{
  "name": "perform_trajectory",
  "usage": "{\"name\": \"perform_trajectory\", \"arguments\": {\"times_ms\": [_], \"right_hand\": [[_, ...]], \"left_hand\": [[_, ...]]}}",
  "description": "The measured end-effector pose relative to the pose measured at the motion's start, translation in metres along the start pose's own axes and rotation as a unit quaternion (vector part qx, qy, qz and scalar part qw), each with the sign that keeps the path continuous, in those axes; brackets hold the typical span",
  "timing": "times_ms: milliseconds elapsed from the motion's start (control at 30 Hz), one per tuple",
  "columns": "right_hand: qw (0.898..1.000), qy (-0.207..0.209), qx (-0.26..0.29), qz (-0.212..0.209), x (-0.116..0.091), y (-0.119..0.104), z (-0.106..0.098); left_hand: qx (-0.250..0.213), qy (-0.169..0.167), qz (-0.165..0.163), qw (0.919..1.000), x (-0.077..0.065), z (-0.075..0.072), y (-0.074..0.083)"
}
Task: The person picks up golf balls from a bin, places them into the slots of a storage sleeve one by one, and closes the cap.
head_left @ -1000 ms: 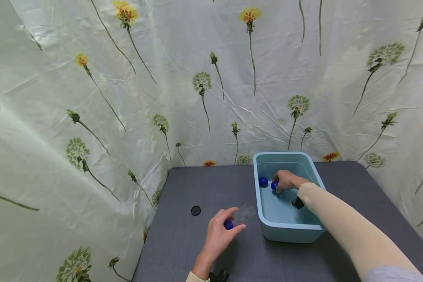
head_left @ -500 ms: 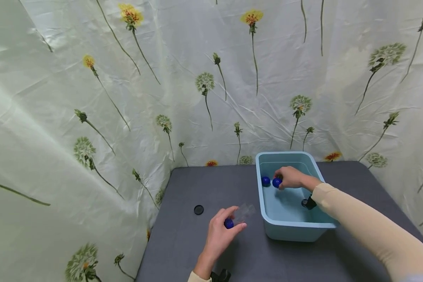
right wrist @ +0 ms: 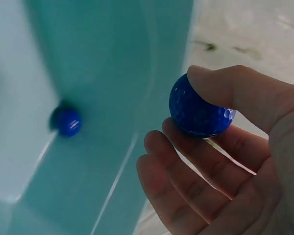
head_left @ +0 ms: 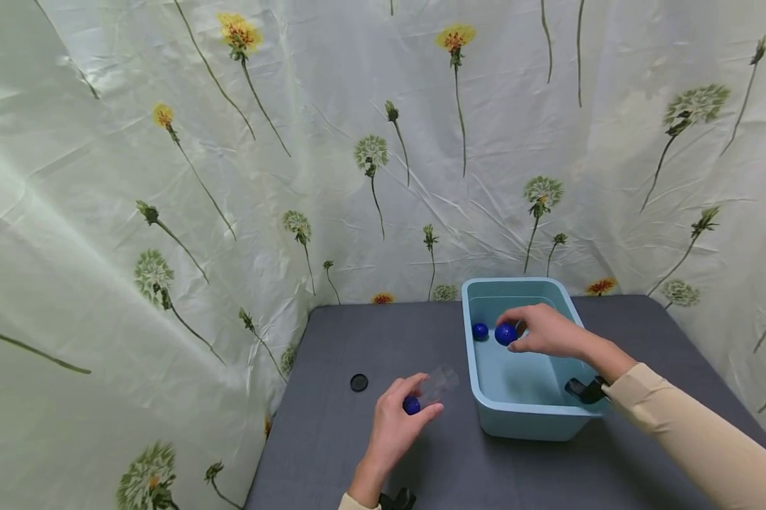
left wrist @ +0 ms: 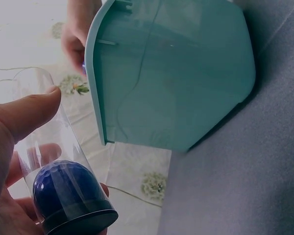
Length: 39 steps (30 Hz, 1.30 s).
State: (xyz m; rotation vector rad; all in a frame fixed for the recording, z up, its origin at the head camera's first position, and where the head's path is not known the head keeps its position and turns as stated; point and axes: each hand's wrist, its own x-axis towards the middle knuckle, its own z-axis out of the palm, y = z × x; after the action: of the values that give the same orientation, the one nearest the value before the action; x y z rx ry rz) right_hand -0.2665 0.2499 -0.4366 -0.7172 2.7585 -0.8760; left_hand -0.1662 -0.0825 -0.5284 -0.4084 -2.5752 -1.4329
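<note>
My left hand [head_left: 397, 423] grips a clear plastic tube [left wrist: 59, 127] with a black base. One blue golf ball [left wrist: 66, 188] sits at the base end inside it. The tube's far end points right, toward the bin, and looks uncapped. My right hand [head_left: 548, 330] pinches another blue golf ball [right wrist: 198, 108] between thumb and fingers, over the light blue bin [head_left: 529, 408]. A further blue golf ball [head_left: 480, 331] lies on the bin floor against its left wall; the right wrist view shows this loose ball [right wrist: 68, 122] in the corner.
A round black cap [head_left: 359, 382] lies on the dark grey tabletop [head_left: 319, 439], left of the left hand. Behind the table hangs a pale curtain [head_left: 331, 142] printed with dandelions. The bin stands at the table's right half.
My right hand has lifted its golf ball up from the bin floor, and the forearm has drawn back to the right. The left hand has stayed nearly still with the tube.
</note>
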Motion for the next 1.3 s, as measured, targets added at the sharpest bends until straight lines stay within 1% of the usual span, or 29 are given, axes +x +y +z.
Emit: {"name": "perform_trajectory", "arguments": {"times_ms": [167, 267, 367, 500, 667, 1000, 1133, 1300], "right_hand": [[0.998, 0.021, 0.053, -0.013, -0.02, -0.02, 0.008], [0.996, 0.035, 0.075, -0.026, -0.027, -0.031, 0.016], [0.994, 0.039, 0.092, -0.045, -0.029, -0.043, 0.026], [0.99, 0.027, 0.118, -0.067, -0.027, -0.057, 0.038], [0.989, 0.012, 0.119, -0.082, -0.022, -0.069, 0.049], [0.989, -0.005, 0.116, -0.094, -0.015, -0.079, 0.056], [0.989, -0.01, 0.114, -0.096, -0.014, -0.078, 0.058], [0.988, -0.016, 0.117, -0.099, -0.013, -0.075, 0.061]], "left_hand": [[0.002, 0.0, -0.004, 1.0, 0.0, 0.0, 0.003], [0.005, -0.001, -0.004, 1.0, 0.0, 0.0, 0.004], [0.01, -0.001, -0.001, 0.9999, 0.0, -0.001, 0.005], [0.022, 0.003, 0.008, 0.9997, 0.0, -0.002, 0.007], [0.032, 0.003, 0.02, 0.9993, 0.0, -0.001, 0.008], [0.031, 0.008, 0.029, 0.9991, 0.001, 0.001, 0.007], [0.033, 0.015, 0.035, 0.9987, 0.001, 0.002, 0.006], [0.033, 0.014, 0.029, 0.999, 0.0, 0.003, 0.005]]}}
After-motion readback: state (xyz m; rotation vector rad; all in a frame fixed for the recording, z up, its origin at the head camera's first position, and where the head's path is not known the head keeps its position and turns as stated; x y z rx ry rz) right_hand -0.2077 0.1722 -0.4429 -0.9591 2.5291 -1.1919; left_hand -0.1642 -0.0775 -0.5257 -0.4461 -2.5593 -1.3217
